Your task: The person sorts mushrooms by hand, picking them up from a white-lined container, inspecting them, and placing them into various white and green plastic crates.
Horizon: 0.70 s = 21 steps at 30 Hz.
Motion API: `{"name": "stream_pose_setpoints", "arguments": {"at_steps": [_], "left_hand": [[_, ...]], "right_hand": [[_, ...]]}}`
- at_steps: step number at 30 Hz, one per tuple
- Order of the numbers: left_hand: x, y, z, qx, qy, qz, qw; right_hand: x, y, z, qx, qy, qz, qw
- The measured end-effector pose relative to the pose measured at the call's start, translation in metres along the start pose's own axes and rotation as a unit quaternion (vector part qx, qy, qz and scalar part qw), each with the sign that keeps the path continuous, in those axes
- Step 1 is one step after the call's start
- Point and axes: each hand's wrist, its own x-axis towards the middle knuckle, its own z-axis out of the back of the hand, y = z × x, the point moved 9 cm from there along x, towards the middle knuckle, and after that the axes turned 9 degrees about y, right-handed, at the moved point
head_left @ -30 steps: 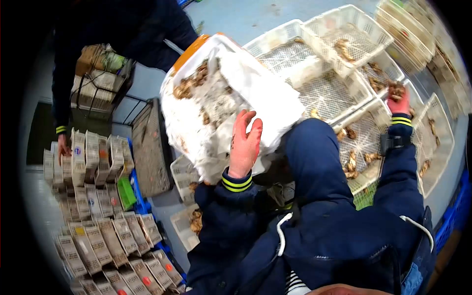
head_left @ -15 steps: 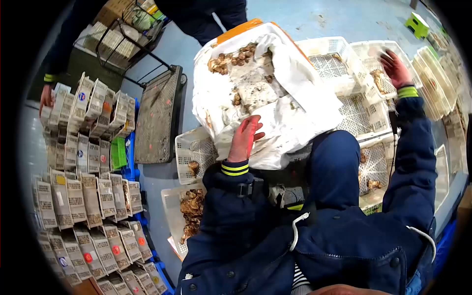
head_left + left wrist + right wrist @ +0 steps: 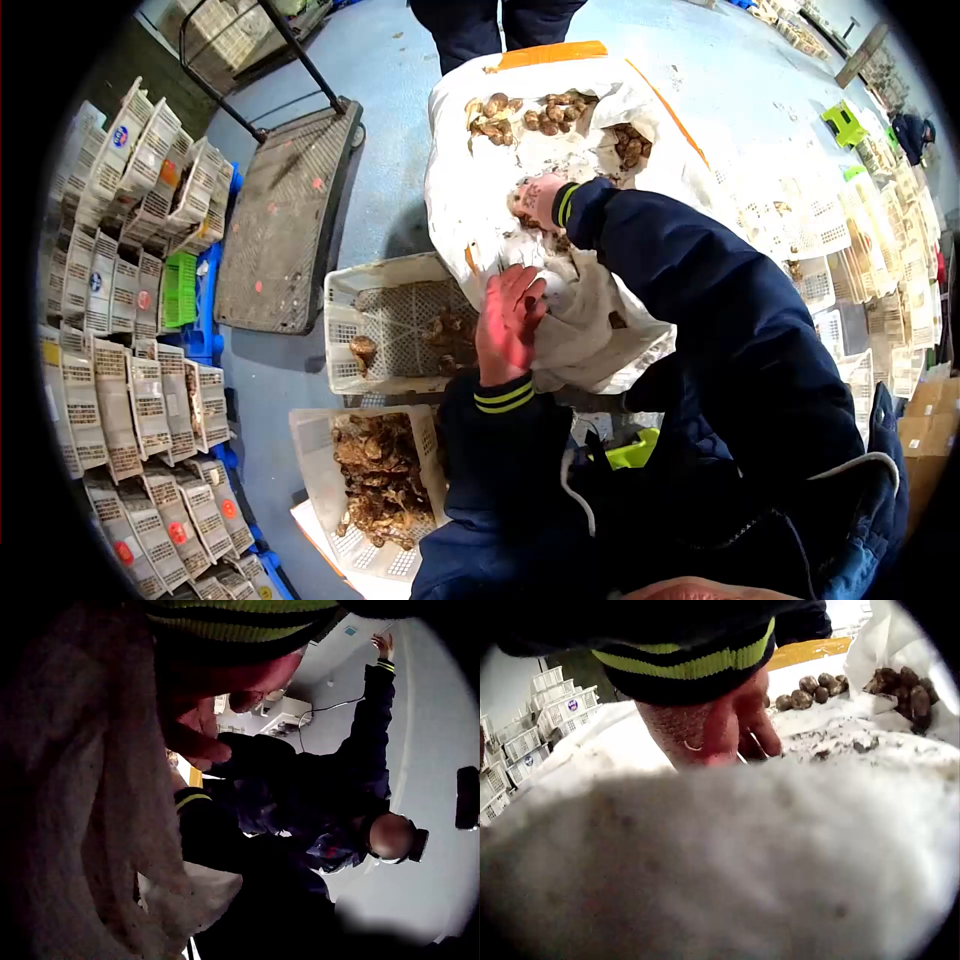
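- At nine o'clock, stacked plastic crates (image 3: pixel 115 405).
- At ten, scuffed flat trolley (image 3: pixel 280 215).
- At eleven, smooth blue floor (image 3: pixel 390 130), up to orange-edged box (image 3: pixel 550 53).
- At box's seven, over crumpled white liner (image 3: pixel 590 345), left hand (image 3: pixel 507 325), fingers loosely extended.
- Mid-box, right hand (image 3: pixel 540 203), fingers partly hidden; cannot tell whether gripping.
- Towards box's twelve, rounded brown mushrooms (image 3: pixel 555 114).

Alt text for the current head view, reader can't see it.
A person's right hand reaches into a white-lined box with clusters of brown mushrooms, the left hand at its near side. To the left sit two white plastic crates, also holding some, with a flat platform cart beyond.
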Motion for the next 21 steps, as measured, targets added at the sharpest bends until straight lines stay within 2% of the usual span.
{"name": "stream_pose_setpoints", "arguments": {"at_steps": [3,5,6,8,9,10,12,13,14,15,16,17,18,20,21], "left_hand": [[0.000,-0.002,-0.009,0.011,-0.017,-0.017,1.000],[0.002,0.001,-0.004,0.052,-0.009,-0.033,0.998],[0.003,0.000,-0.011,0.051,-0.008,-0.033,0.998],[0.004,-0.001,-0.008,-0.074,-0.097,-0.042,0.992],[0.008,-0.005,-0.012,-0.074,-0.105,-0.058,0.990],[0.017,-0.007,-0.018,-0.093,-0.055,-0.071,0.992],[0.031,-0.007,-0.014,-0.091,0.007,-0.065,0.994],[0.032,-0.002,-0.010,-0.083,0.005,-0.037,0.996],[0.028,0.002,-0.010,-0.103,-0.024,-0.016,0.994],[0.025,0.002,-0.012,-0.091,-0.036,0.000,0.995],[0.022,0.004,-0.010,-0.079,-0.050,0.016,0.995],[0.022,0.005,-0.009,-0.081,-0.035,0.003,0.996],[0.020,0.004,-0.009,-0.059,-0.055,0.009,0.997],[0.022,0.004,-0.009,-0.021,-0.044,0.007,0.999],[0.024,0.005,-0.013,-0.023,-0.048,0.010,0.999]], "right_hand": [[0.020,-0.005,-0.007,-0.018,-0.008,-0.034,0.999],[0.000,-0.011,0.023,0.052,-0.121,-0.039,0.991],[-0.006,-0.014,0.035,0.187,-0.171,0.005,0.967],[-0.040,-0.004,0.048,0.374,-0.180,0.070,0.907],[-0.059,0.018,0.047,0.467,-0.043,0.119,0.875],[-0.081,0.031,0.055,0.454,-0.001,0.165,0.875],[-0.059,-0.002,0.032,0.484,-0.037,0.109,0.868],[-0.063,-0.038,0.016,0.485,-0.016,0.015,0.874],[-0.057,-0.076,0.016,0.267,-0.121,-0.038,0.955],[-0.066,-0.106,0.001,0.248,-0.079,-0.110,0.959],[-0.056,-0.154,-0.026,0.158,-0.076,-0.162,0.971],[-0.088,-0.179,-0.016,0.136,-0.048,-0.278,0.950],[-0.072,-0.233,-0.052,0.107,-0.022,-0.357,0.928],[-0.108,-0.269,-0.039,0.151,-0.075,-0.397,0.902],[-0.097,-0.268,-0.045,-0.023,0.019,-0.372,0.928]]}}
